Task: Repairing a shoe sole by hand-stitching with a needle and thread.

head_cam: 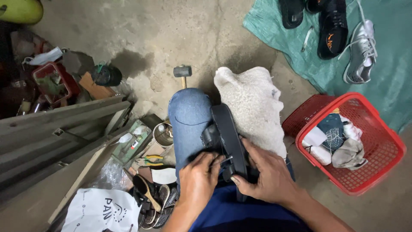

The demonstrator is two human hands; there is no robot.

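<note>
Head view: down at six o'clock both hands meet on a black sandal that lies across the person's lap, sole edge up, its toe pointing toward twelve. The left hand is curled tight, fingertips pinching a strap at the sandal's left side; the right hand wraps the heel end from the right, thumb pressed against the sole. The sandal rests between a jeans-clad knee and a woolly cloth draped over the other leg. At seven o'clock, beside the thigh, lie a brush, a white bag, pliers and an open tin. At three o'clock stands a red basket with folded cloths in it. Farther out, just past the knee at twelve, a hammer lies on the concrete floor. At one to two o'clock, farthest off, a green tarp carries black shoes and a silver sneaker.
</note>
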